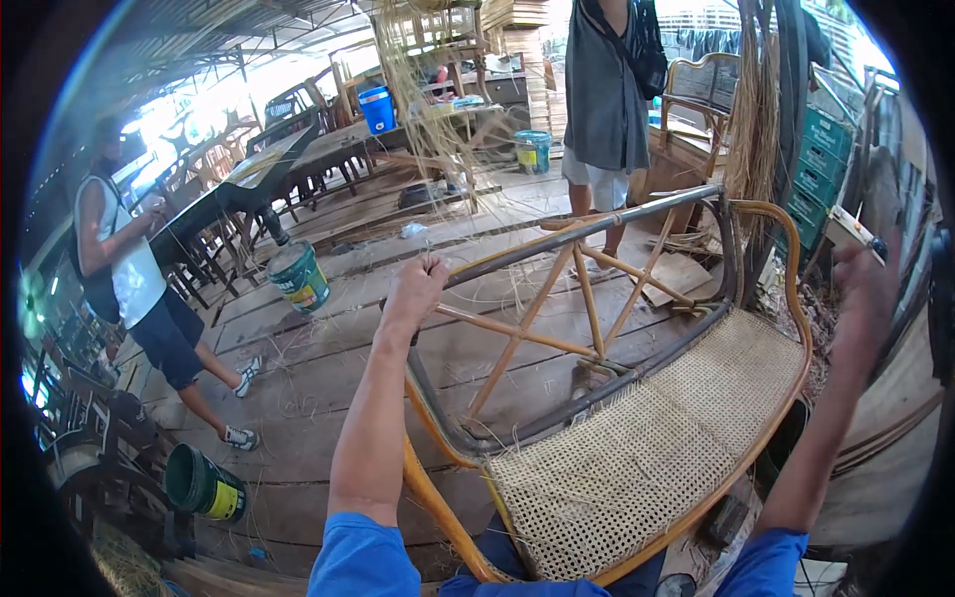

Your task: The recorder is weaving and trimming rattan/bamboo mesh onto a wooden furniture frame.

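close in front of me: rattan bench (609, 390), its near edge toward my body. long axis slants from near left to far right; the dark rail (607, 225) along its far side runs the same way. woven cane panel (647, 438) on the near side, loose strands on its surface; crossed rattan struts (524, 331) fill the open frame beyond it.

left grip (419, 284): at the left end of the dark rail, fingertips pressed together. whether a strand sits between them is too small to tell. whether skin touches rail: not certain.

right grip (867, 284): raised off to the right, past the bench's curved end (793, 284) and well apart from it. blurred; cannot tell if spread or pinching.

key relation: from my left grip the bench stretches away to the right; from my right grip it lies to the left. left is the nearer of the two, by a clear margin.

surroundings: green bucket (298, 279) on the plank floor (338, 383), left of the left grip; co-worker (139, 249) standing farther left; green crates (821, 159) stacked beyond the curved end.
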